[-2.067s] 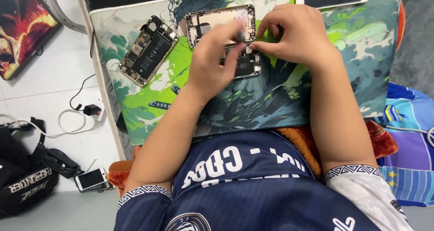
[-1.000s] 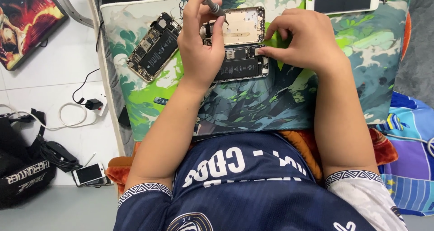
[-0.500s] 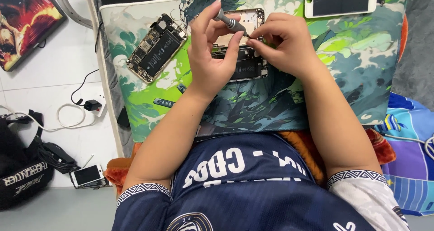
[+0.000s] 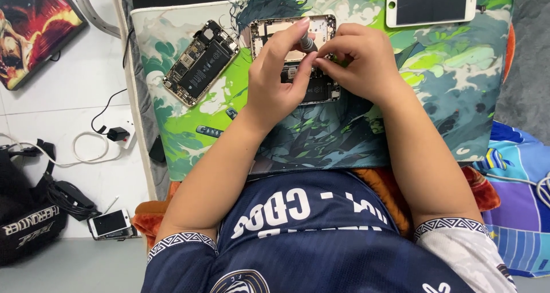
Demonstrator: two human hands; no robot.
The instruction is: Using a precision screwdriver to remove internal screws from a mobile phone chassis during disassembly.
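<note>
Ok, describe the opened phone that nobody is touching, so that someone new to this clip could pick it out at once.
Start at the green and teal illustrated mat covering the desk. In its upper left part, left of the left hand, lies an opened phone body, tilted diagonally, its black battery and circuit parts exposed. Unlike the opened phone under the hands, it lies alone and untouched; unlike the white screen panel at top right, it shows its insides.

Two opened phones lie on the mat — one under the hands, one to its left. One detached screen, one small phone on the floor — and one black bag.
</note>
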